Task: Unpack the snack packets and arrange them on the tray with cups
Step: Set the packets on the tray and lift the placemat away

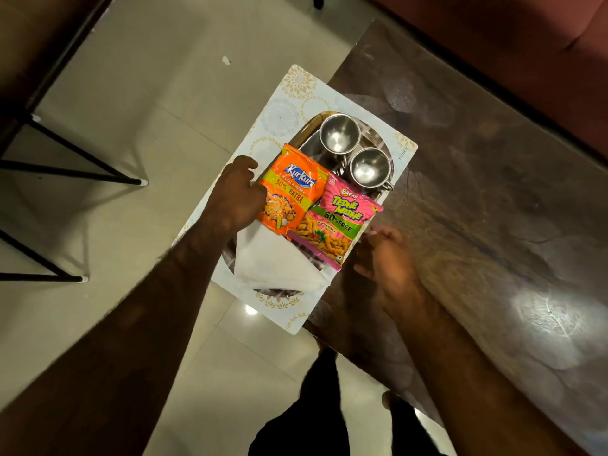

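head view: orange kurkure snack packet and pink bingo snack packet lie side by side on the oval steel tray near two steel cups, left hand against the orange packet's edge, grip unclear, right hand open beside the pink one.

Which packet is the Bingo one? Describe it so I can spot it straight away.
Find the steel tray on the patterned placemat at the dark table's corner. Below the two steel cups, two packets lie side by side. The Bingo packet is the pink one nearest the right hand, not the orange Kurkure packet.
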